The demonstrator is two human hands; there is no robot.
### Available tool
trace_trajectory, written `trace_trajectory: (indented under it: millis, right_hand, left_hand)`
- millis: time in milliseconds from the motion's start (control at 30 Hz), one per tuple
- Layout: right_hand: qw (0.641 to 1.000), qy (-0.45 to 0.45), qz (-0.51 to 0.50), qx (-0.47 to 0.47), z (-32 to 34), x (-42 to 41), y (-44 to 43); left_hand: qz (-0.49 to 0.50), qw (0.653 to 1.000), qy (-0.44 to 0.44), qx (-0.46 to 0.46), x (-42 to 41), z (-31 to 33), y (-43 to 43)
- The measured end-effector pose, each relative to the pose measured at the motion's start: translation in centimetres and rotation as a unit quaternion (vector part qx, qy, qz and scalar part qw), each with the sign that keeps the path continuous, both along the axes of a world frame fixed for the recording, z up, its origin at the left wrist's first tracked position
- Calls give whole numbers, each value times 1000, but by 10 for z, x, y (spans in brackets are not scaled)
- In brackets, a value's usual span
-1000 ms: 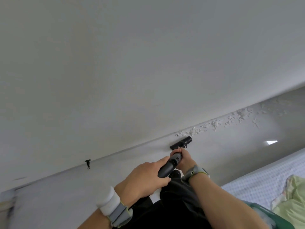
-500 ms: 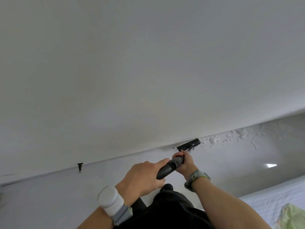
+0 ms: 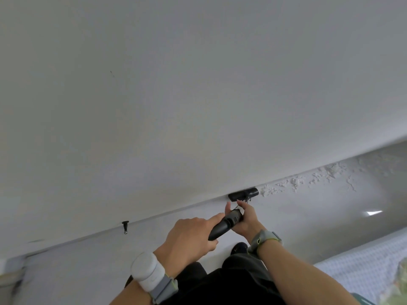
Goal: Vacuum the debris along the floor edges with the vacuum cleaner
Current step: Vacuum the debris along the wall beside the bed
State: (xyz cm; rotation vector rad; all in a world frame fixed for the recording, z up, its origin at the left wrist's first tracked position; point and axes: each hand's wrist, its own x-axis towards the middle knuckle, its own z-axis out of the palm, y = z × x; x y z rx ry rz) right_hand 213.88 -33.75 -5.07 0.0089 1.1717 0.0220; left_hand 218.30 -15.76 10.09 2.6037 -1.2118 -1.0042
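Note:
The black vacuum handle (image 3: 224, 225) runs away from me toward the wall. Its flat black nozzle (image 3: 243, 194) lies on the grey floor right against the white wall's base. My left hand (image 3: 191, 236) grips the near end of the handle. My right hand (image 3: 244, 216) holds the wand further along, fingers curled round it, just behind the nozzle. White crumbs of debris (image 3: 293, 183) are scattered along the floor edge directly right of the nozzle and on toward the right.
A small black door stop (image 3: 125, 225) stands on the floor near the wall at the left. A bed with a patterned white sheet (image 3: 363, 267) fills the lower right corner. My dark shoe (image 3: 239, 248) sits below the hands.
The nozzle has slid right along the wall edge, and the debris at its left side is gone. The view has tilted upward, showing more wall.

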Motion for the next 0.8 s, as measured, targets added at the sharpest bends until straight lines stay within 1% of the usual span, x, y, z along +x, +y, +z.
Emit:
trace_trajectory:
  millis: [67, 167, 300, 367, 600, 800]
  right_hand:
    - [999, 16, 38, -26, 3, 2, 3]
    - [998, 16, 21, -51, 5, -6, 12]
    - [998, -10, -9, -60, 3, -15, 0]
    - [998, -17, -9, -62, 7, -17, -10]
    - [997, -10, 10, -70, 7, -22, -85]
    - [995, 10, 30, -95, 1, -40, -171]
  left_hand:
    - [-1, 1000, -9, -4, -3, -3, 0]
    - [-38, 999, -14, -17, -1, -12, 3]
    - [-55, 998, -23, -30, -5, -14, -12]
    - [-60, 997, -22, -35, -5, -17, -22]
    - [-37, 998, 7, -53, -12, -22, -94]
    - [-25, 995, 66, -69, -29, -31, -172]
